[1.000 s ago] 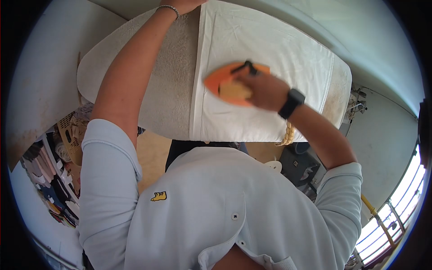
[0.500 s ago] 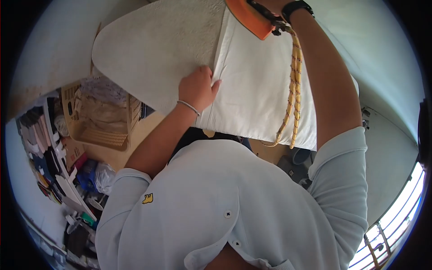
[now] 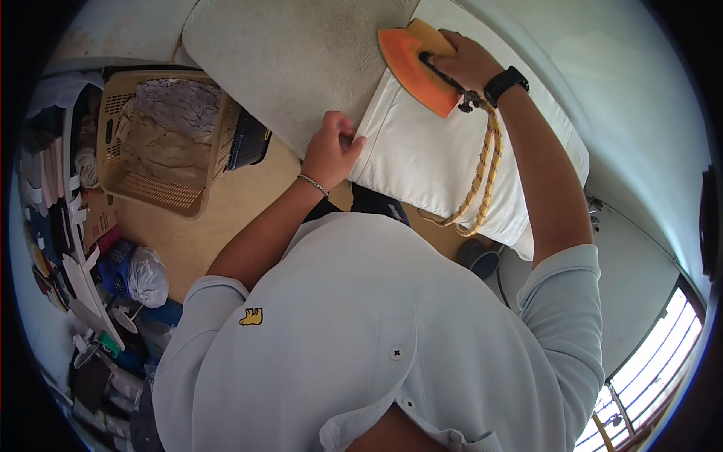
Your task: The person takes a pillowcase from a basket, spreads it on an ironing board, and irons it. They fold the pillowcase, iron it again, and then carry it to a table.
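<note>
My right hand [image 3: 473,66] is wrapped round the handle of an orange iron [image 3: 418,68], which rests on a white cloth [image 3: 422,158]. The cloth lies over the grey, padded ironing board [image 3: 294,60]. A yellow braided cord [image 3: 480,177] runs from the back of the iron and hangs in a loop over the cloth's near side. At the cloth's left edge is my left hand [image 3: 333,147], its fingers curled and its thumb against the edge. Part of those fingertips is hidden from me.
On the floor to the left stands a tan plastic basket [image 3: 154,196] holding crumpled clothes [image 3: 166,139]. Beside it is a dark container [image 3: 250,139]. Shelves with folded clothes line the far left, near a tied plastic bag [image 3: 147,277]. A grey bucket [image 3: 478,258] stands below the board.
My right hand and the iron have come nearer over the cloth. My left hand remains at the cloth's left edge, its fingers looser. The view has shifted, showing more of the basket.
</note>
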`<state>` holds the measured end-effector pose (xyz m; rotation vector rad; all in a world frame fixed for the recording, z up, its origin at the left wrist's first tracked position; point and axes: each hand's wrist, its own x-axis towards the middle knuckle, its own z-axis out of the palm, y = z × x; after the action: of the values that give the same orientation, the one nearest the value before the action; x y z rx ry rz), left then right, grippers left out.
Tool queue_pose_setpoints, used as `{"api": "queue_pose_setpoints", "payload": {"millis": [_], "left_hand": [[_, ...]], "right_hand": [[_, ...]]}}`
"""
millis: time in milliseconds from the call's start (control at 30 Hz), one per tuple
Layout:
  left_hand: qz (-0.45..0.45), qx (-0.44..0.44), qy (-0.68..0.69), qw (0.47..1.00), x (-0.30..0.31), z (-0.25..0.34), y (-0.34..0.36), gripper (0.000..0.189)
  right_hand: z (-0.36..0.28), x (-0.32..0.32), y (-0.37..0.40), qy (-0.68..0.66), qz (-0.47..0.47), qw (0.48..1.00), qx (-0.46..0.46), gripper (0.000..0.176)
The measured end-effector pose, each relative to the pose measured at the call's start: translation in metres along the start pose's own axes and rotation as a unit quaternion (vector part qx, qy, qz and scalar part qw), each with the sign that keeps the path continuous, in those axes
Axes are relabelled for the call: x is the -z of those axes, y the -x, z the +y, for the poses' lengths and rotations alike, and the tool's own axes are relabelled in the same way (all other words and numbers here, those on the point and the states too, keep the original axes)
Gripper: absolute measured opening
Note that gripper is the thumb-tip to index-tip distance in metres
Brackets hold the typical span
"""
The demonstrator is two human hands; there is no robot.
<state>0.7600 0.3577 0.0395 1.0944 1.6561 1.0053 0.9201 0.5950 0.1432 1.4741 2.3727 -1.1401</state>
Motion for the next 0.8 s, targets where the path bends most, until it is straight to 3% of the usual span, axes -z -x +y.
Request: {"api": "queue_pose_setpoints", "payload": {"millis": [167, 233, 300, 333, 367, 433, 467, 567, 633, 700, 733, 800], "left_hand": [[-0.006, -0.021, -0.034, 0.999, 0.017, 0.006, 0.012, 0.034], [-0.002, -0.027, -0.038, 0.999, 0.03, 0.004, 0.021, 0.03], [0.102, -0.129, -0.081, 0.983, 0.057, -0.01, 0.03, 0.025], [0.127, -0.139, -0.062, 0.98, 0.07, -0.021, 0.033, 0.023], [0.152, -0.148, -0.044, 0.976, 0.083, -0.036, 0.037, 0.02], [0.178, -0.09, -0.034, 0.979, 0.107, -0.079, 0.045, 0.018], [0.177, -0.092, -0.034, 0.979, 0.119, -0.099, 0.051, 0.018], [0.163, -0.02, -0.105, 0.981, 0.146, -0.14, 0.075, 0.02], [0.121, 0.048, -0.166, 0.978, 0.158, -0.156, 0.092, 0.024], [0.094, 0.082, -0.179, 0.976, 0.164, -0.169, 0.107, 0.026], [0.069, 0.117, -0.191, 0.972, 0.167, -0.177, 0.114, 0.028], [0.047, 0.107, -0.21, 0.971, 0.174, -0.212, 0.126, 0.03]], "right_hand": [[-0.008, -0.034, 0.04, 0.017, -0.015, 0.999, 0.042, 0.048], [-0.013, -0.048, 0.059, 0.046, -0.072, 0.996, 0.035, 0.05], [-0.034, -0.06, 0.086, 0.095, -0.115, 0.988, 0.032, 0.051], [-0.006, -0.087, 0.091, 0.07, -0.081, 0.986, 0.13, 0.051], [-0.014, -0.097, 0.105, 0.097, -0.121, 0.981, 0.116, 0.05], [-0.049, -0.101, 0.131, 0.173, -0.214, 0.959, 0.065, 0.049], [-0.054, -0.104, 0.134, 0.173, -0.212, 0.96, 0.064, 0.049], [-0.058, -0.11, 0.134, 0.185, -0.186, 0.963, 0.06, 0.048], [-0.043, -0.099, 0.108, 0.102, -0.027, 0.994, -0.032, 0.051], [-0.014, -0.086, 0.075, 0.007, 0.126, 0.991, -0.035, 0.047], [-0.019, -0.071, 0.069, 0.006, 0.149, 0.988, -0.04, 0.045], [-0.02, -0.056, 0.067, -0.03, 0.079, 0.992, -0.089, 0.047]]}}
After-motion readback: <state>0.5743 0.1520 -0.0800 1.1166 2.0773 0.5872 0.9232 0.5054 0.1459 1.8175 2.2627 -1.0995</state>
